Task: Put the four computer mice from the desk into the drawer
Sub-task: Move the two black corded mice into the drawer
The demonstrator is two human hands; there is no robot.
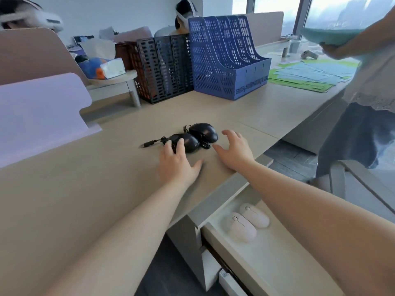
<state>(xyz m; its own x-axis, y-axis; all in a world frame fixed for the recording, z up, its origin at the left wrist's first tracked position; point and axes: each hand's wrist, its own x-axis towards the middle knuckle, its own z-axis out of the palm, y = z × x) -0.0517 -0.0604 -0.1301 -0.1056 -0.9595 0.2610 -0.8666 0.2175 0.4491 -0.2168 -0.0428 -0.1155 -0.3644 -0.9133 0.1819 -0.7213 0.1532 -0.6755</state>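
Two black wired mice lie side by side on the beige desk (85, 199): the nearer black mouse (188, 142) and the farther black mouse (204, 131), their cables bundled beside them. My left hand (177, 163) is spread, with its fingertips touching the nearer black mouse. My right hand (234, 151) hovers open just right of the farther one, holding nothing. The drawer (267, 259) under the desk's right edge stands pulled out. Two pale pink mice (249, 222) lie in it side by side.
A blue file rack (226, 58) and black mesh file racks (162, 69) stand at the back of the desk. A lilac divider panel (40, 116) rises at the left. Another person (367, 92) stands at the right, holding a teal object, with green papers (310, 75) spread nearby.
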